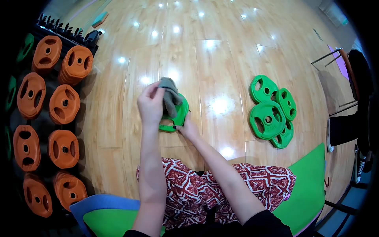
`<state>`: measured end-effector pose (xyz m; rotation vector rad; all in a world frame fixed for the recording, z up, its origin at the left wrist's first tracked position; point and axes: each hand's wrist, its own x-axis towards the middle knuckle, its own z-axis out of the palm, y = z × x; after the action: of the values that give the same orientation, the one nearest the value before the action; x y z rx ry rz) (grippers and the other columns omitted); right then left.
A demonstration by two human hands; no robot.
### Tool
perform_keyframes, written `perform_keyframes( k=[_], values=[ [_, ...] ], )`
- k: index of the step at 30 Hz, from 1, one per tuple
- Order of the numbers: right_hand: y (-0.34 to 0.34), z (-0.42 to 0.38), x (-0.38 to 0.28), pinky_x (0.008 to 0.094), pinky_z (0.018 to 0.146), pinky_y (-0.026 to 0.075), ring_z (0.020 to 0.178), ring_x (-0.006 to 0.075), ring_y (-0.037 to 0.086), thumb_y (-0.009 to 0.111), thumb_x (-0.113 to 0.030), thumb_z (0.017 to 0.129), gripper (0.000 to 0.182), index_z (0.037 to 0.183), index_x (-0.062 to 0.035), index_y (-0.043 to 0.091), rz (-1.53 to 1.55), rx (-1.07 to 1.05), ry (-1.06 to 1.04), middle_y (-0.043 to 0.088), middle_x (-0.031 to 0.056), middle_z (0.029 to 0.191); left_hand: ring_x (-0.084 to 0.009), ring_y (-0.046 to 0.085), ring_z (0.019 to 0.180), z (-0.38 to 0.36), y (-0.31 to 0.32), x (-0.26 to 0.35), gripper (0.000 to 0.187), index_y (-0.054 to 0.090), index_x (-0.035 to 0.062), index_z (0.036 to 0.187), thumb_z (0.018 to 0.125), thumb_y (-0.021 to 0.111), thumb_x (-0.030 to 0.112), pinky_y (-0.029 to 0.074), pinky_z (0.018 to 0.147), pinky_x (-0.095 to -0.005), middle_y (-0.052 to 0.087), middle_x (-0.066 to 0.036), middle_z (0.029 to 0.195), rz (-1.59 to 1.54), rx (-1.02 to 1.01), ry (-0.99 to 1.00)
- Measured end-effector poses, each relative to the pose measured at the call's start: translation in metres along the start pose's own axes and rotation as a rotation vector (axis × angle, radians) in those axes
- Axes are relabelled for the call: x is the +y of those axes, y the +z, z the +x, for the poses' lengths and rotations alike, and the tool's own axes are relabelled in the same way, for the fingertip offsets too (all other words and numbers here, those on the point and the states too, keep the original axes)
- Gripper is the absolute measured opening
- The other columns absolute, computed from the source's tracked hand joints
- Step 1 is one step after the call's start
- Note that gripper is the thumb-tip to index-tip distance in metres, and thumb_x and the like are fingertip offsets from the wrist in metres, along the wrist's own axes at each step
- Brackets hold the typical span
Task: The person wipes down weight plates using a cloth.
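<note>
My left hand (151, 103) is closed, its thumb and fingers pinching a bunched grey cloth (170, 98). The cloth hangs in front of a green weight plate (182, 111) and hides part of it. My right hand (188, 127) grips the lower right rim of that plate, with the thumb over its face near a handle opening. Out to the right, several green weight plates (267, 120) lie on the wooden floor, some overlapping.
Stacks of orange weight plates (64, 149) stand along the left, with black clamps (59, 27) behind them. A green mat (304, 189) lies under me. At the right are a chair (349, 75) and another person's shoe (359, 168).
</note>
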<state>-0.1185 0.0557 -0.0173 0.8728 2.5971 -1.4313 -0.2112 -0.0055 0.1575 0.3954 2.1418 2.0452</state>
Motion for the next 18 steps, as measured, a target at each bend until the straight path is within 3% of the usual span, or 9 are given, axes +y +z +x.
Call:
perform_keyframes(
  k=[1, 2, 6, 9, 11, 13, 15, 18],
  values=[
    [-0.002, 0.003, 0.001, 0.0423, 0.063, 0.048, 0.073, 0.0395, 0.058, 0.067, -0.028, 0.070, 0.094, 0.129, 0.0099, 0.004, 0.017, -0.016, -0.026, 0.058, 0.0277, 0.082, -0.0117, 0.059, 0.077, -0.003, 0.005, -0.004, 0.021, 0.058, -0.0058, 0.099, 0.081, 0.054, 0.004, 0.047, 0.069, -0.0226, 0.062, -0.009, 0.086, -0.039, -0.049, 0.001],
    [-0.003, 0.005, 0.000, 0.0419, 0.066, 0.047, 0.077, 0.0387, 0.058, 0.068, -0.025, 0.069, 0.093, 0.129, 0.0063, 0.005, 0.025, -0.058, 0.087, 0.058, 0.0275, 0.085, -0.0114, 0.059, 0.077, -0.004, 0.008, -0.011, 0.021, 0.058, -0.0059, 0.099, 0.080, 0.054, 0.004, 0.047, 0.069, -0.0225, 0.063, -0.009, 0.086, -0.018, -0.084, 0.011],
    [-0.009, -0.001, 0.003, 0.0419, 0.069, 0.047, 0.079, 0.0383, 0.058, 0.068, -0.024, 0.069, 0.091, 0.130, 0.0021, 0.006, 0.037, -0.001, 0.044, 0.058, 0.0259, 0.087, -0.0102, 0.059, 0.074, -0.015, 0.033, -0.030, 0.022, 0.058, -0.0059, 0.098, 0.079, 0.054, 0.003, 0.047, 0.067, -0.0219, 0.064, -0.009, 0.083, -0.038, -0.220, -0.008],
    [-0.051, -0.010, 0.029, 0.0408, 0.072, 0.047, 0.084, 0.0368, 0.057, 0.064, -0.025, 0.071, 0.076, 0.128, -0.0024, 0.019, 0.075, 0.114, -0.085, 0.059, 0.0226, 0.093, -0.0107, 0.060, 0.072, -0.034, 0.052, -0.035, 0.021, 0.059, -0.0052, 0.096, 0.079, 0.054, 0.004, 0.047, 0.066, -0.0224, 0.064, -0.010, 0.081, 0.065, -0.345, 0.002],
    [-0.123, -0.018, 0.069, 0.0404, 0.073, 0.046, 0.086, 0.0353, 0.057, 0.062, -0.024, 0.072, 0.060, 0.120, -0.0010, 0.034, -0.113, 0.161, 0.129, 0.059, 0.0219, 0.094, -0.0135, 0.061, 0.072, -0.054, 0.070, -0.044, 0.021, 0.060, -0.0042, 0.094, 0.077, 0.055, 0.006, 0.047, 0.066, -0.0242, 0.065, -0.013, 0.083, 0.117, -0.446, 0.016],
    [-0.180, -0.042, 0.094, 0.0414, 0.074, 0.046, 0.085, 0.0340, 0.057, 0.059, -0.025, 0.073, 0.049, 0.113, -0.0009, 0.045, -0.271, 0.329, 0.151, 0.058, 0.0214, 0.094, -0.0132, 0.061, 0.073, -0.067, 0.078, -0.045, 0.021, 0.060, -0.0039, 0.095, 0.077, 0.055, 0.006, 0.047, 0.066, -0.0243, 0.065, -0.013, 0.082, 0.118, -0.506, -0.027],
    [-0.233, -0.066, 0.120, 0.0422, 0.075, 0.045, 0.094, 0.0352, 0.052, 0.060, -0.027, 0.072, 0.043, 0.104, 0.0001, 0.047, -0.486, 0.381, 0.171, 0.052, 0.0224, 0.103, -0.0147, 0.062, 0.073, -0.074, 0.082, -0.055, 0.023, 0.061, -0.0023, 0.095, 0.076, 0.056, 0.008, 0.047, 0.066, -0.0250, 0.065, -0.014, 0.082, 0.091, -0.550, -0.050],
    [-0.289, -0.088, 0.156, 0.0442, 0.076, 0.045, 0.097, 0.0338, 0.050, 0.058, -0.029, 0.073, 0.038, 0.098, -0.0019, 0.049, -0.737, 0.541, 0.322, 0.050, 0.0195, 0.107, -0.0209, 0.063, 0.073, -0.079, 0.085, -0.054, 0.026, 0.061, 0.0004, 0.095, 0.073, 0.058, 0.012, 0.048, 0.065, -0.0276, 0.064, -0.017, 0.082, 0.301, -0.656, -0.013]
  ],
)
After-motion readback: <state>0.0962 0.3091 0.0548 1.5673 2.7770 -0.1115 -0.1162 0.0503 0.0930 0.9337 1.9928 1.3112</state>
